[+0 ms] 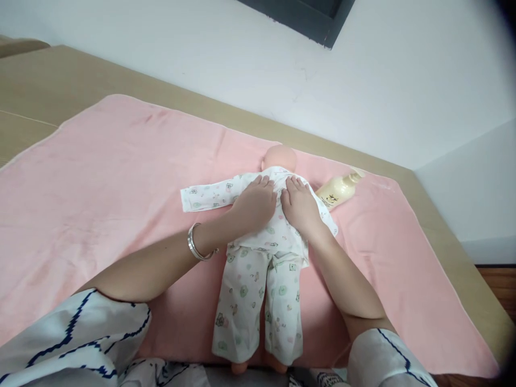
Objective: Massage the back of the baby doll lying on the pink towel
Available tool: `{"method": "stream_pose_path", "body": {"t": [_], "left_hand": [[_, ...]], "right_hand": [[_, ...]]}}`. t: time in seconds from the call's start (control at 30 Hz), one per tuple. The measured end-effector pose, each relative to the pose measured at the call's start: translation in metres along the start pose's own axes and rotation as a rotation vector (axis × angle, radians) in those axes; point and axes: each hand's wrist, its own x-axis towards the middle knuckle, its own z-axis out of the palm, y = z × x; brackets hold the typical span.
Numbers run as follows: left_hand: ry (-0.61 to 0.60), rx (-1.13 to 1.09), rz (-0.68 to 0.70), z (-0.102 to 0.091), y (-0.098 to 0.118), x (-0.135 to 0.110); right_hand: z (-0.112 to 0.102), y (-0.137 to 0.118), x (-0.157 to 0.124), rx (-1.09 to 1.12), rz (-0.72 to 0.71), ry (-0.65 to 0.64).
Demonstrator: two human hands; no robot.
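A baby doll [279,156] lies on a pink blanket, its bald head away from me and its feet towards me. It wears a white printed top [274,239] and matching trousers [242,301]. Both my hands rest flat on the upper part of the top. My left hand [256,203], with a silver bangle on its wrist, lies on the left side, fingers stretched out. On the other side my right hand [300,207] lies with its fingers extended. The doll's left-hand sleeve stretches out sideways. Neither hand grips anything visible.
The pink blanket [100,177] covers much of a wooden surface [80,75]. A cream pump bottle [337,189] lies on its side by the doll's right-hand sleeve. A white wall [226,59] with a dark frame [310,21] rises behind.
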Motion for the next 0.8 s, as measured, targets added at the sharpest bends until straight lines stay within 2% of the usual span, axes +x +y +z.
{"method": "stream_pose_path", "body": {"t": [0.1, 0.17, 0.23, 0.33, 0.47, 0.6, 0.7, 0.8], "left_hand": [[0.025, -0.010, 0.062, 0.010, -0.025, 0.014], [0.062, 0.006, 0.065, 0.017, -0.034, 0.019], [0.108, 0.046, 0.046, 0.022, -0.030, 0.017], [0.179, 0.059, -0.026, 0.023, -0.008, 0.006], [0.205, 0.019, -0.037, 0.021, 0.010, -0.006], [0.219, -0.035, 0.007, 0.020, -0.005, 0.003], [0.196, -0.072, -0.030, 0.020, -0.018, 0.014], [0.237, -0.095, -0.075, 0.027, -0.021, 0.017]], "right_hand": [[-0.008, -0.020, -0.020, -0.051, 0.008, -0.004], [-0.012, -0.025, -0.026, -0.065, 0.001, -0.015], [-0.013, -0.021, -0.023, -0.035, -0.012, -0.027], [-0.008, -0.002, -0.006, 0.064, -0.010, -0.060], [0.001, 0.011, 0.009, 0.093, 0.037, -0.060], [-0.012, -0.004, -0.008, 0.049, -0.008, -0.029], [-0.028, -0.014, -0.025, 0.044, -0.083, -0.075], [-0.027, -0.010, -0.023, 0.103, -0.079, -0.101]]}}
